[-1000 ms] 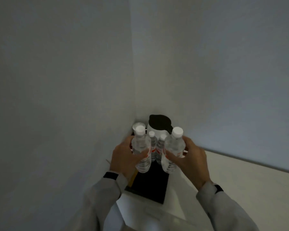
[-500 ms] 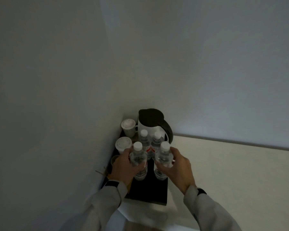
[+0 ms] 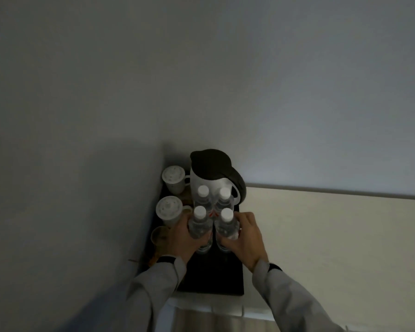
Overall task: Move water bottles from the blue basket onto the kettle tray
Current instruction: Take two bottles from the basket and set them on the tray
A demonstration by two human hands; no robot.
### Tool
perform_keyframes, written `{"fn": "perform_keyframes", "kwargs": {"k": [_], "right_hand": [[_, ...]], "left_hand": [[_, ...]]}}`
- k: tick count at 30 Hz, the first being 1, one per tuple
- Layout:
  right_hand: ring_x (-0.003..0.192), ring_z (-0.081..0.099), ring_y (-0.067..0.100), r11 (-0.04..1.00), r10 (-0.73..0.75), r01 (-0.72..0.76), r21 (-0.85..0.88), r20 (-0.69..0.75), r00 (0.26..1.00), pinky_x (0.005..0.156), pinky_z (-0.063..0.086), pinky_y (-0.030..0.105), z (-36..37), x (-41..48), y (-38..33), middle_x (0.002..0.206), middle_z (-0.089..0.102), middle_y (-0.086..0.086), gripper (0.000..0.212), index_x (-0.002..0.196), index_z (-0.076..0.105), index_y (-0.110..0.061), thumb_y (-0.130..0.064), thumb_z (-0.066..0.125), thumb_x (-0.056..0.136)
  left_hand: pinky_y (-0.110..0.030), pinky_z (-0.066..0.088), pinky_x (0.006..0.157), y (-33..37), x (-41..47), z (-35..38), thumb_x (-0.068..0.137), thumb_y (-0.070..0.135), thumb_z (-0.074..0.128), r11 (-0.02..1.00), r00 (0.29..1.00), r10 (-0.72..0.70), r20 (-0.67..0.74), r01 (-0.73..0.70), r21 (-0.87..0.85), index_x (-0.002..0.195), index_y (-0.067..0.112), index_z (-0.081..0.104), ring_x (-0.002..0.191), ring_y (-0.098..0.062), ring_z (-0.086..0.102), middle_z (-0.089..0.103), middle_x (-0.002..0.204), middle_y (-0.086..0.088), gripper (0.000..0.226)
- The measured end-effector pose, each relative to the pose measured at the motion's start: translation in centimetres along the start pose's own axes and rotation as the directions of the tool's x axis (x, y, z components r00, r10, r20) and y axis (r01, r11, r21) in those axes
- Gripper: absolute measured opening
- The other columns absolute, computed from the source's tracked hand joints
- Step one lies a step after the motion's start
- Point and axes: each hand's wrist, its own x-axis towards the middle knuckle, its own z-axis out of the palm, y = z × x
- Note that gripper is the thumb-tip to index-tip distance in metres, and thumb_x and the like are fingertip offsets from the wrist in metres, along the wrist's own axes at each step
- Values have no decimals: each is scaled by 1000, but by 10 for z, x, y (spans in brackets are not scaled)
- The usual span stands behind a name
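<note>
A black kettle tray [image 3: 211, 276] lies in the corner of a pale counter. At its back stands a white kettle with a black lid [image 3: 210, 170]. Two clear water bottles with white caps [image 3: 203, 196] [image 3: 224, 198] stand upright in front of the kettle. My left hand [image 3: 181, 238] grips a third bottle [image 3: 199, 224], and my right hand [image 3: 246, 237] grips a fourth [image 3: 227, 225]. Both held bottles are upright, side by side, with their bases down on the tray just behind the first pair. The blue basket is out of view.
Two white lidded cups [image 3: 174, 178] [image 3: 169, 209] and a small glass [image 3: 158, 236] stand along the tray's left side, against the left wall [image 3: 82, 188]. The back wall rises right behind the kettle. The pale counter [image 3: 333, 236] stretches to the right of the tray.
Both hands have lowered their bottles from above the tray down onto it, in front of the two standing bottles. The camera has tilted so the counter shows more.
</note>
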Motion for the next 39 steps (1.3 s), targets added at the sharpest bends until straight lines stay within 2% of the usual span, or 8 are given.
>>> {"fn": "perform_keyframes", "kwargs": {"k": [3,7,14,23,27,32,36,39], "right_hand": [[98,60,15,1000,-4,5,14,-16,1000,85,51,28,5,1,-3,112,50,0,55,116,59,-20,-37,86,70],[101,60,16,1000,-12,13,15,-22,1000,88,53,33,10,-1,2,113,51,0,57,117,58,-20,-37,86,71],[104,57,16,999,-19,18,-27,-18,1000,87,52,31,9,-4,9,111,49,-5,64,123,55,-27,-44,84,69],[99,57,15,1000,16,-18,-26,-43,999,84,53,32,8,-8,4,111,46,-5,71,123,50,-24,-50,83,65],[96,57,16,999,19,-21,-29,-71,997,80,51,32,11,-6,-1,108,46,-7,63,112,48,-25,-50,82,65],[92,55,10,1000,-7,6,-20,-61,998,78,51,29,10,-4,2,105,42,-10,56,112,52,-30,-48,81,68],[101,57,14,999,-36,36,10,41,998,88,57,34,2,2,7,111,43,-7,61,126,58,-23,-42,81,73],[105,58,16,997,-78,76,28,71,994,86,58,26,-2,7,9,114,46,-4,59,126,58,-21,-30,83,73]], "left_hand": [[-38,54,92,-3,4,-1,66,47,84,1000,1000,20,-2,-20,1,102,56,47,106,-10,64,68,109,15,52],[-3,45,81,-13,3,-1,69,47,84,999,998,51,38,-51,-9,109,63,47,102,19,56,59,109,42,58],[-41,53,86,-23,15,-9,55,65,81,981,992,122,24,-124,147,107,42,50,96,-13,57,46,105,12,64],[-25,52,88,-16,27,-24,60,31,91,990,979,119,164,-130,56,107,45,52,100,7,57,59,113,10,63],[-34,50,92,-12,32,-29,67,21,88,979,967,144,212,-171,113,118,21,57,105,-15,57,57,117,-4,60],[-7,45,74,-15,30,-27,67,24,88,984,977,134,166,-151,97,113,37,52,96,-10,57,55,113,0,60],[-26,53,83,-12,30,-29,69,22,87,986,977,119,179,-137,93,117,27,56,100,-17,60,56,114,-6,57],[-21,48,83,-10,29,-29,72,20,85,987,974,111,199,-131,91,123,22,55,103,-19,58,54,118,-8,59]]}}
